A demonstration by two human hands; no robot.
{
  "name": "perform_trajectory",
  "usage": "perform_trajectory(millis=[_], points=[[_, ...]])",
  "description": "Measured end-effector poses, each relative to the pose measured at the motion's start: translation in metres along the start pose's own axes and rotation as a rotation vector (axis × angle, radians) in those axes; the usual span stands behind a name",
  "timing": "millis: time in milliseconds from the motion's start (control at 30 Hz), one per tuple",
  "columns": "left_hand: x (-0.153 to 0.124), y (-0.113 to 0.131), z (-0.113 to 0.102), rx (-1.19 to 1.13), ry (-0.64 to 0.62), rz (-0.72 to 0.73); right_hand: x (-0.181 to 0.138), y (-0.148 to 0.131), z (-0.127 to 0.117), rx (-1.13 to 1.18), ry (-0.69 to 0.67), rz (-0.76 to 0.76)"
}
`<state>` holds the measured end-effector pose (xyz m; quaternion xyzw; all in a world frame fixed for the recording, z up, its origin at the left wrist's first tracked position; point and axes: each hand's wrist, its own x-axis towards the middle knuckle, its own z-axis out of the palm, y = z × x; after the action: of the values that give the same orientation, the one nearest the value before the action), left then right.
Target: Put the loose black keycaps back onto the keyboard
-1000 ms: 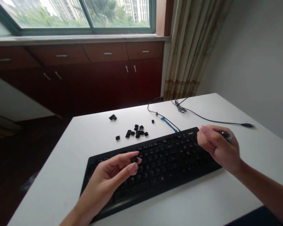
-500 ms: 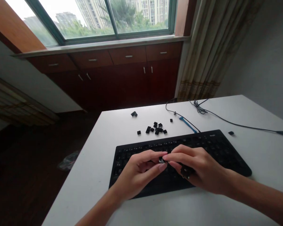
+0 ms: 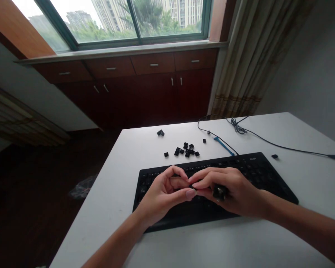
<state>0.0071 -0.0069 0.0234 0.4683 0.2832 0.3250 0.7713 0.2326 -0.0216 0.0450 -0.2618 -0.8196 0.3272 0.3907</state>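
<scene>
Left hand and right hand are together over the middle of the black keyboard, fingertips meeting. Right grip is clenched on a black keycap, held against the fingers above the keys. Left grip is a pinch pressed to the right fingertips; can't tell if it holds anything, the contact point is hidden.

Loose keycaps sit in a small cluster on the white surface beyond the keyboard, with a lone keycap off to the right. A black cable and a blue strip lie beside them.

Keycaps look light, stiff, small, probably slick plastic; best taken by the side walls between fingertips, since they could slip or flick away.
</scene>
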Motion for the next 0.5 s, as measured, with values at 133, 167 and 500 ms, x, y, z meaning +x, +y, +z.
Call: perform_trajectory(millis=[133, 167, 500], points=[[0.000, 0.006, 0.001, 0.051, 0.008, 0.058, 0.001, -0.003, -0.007, -0.037, 0.048, 0.011], [0.000, 0.008, 0.000, 0.064, 0.035, 0.084, -0.002, -0.002, -0.008, -0.079, 0.056, 0.024], [0.002, 0.015, -0.012, 0.091, 0.317, 0.215, -0.033, 0.021, 0.000, -0.453, -0.178, 0.030]])
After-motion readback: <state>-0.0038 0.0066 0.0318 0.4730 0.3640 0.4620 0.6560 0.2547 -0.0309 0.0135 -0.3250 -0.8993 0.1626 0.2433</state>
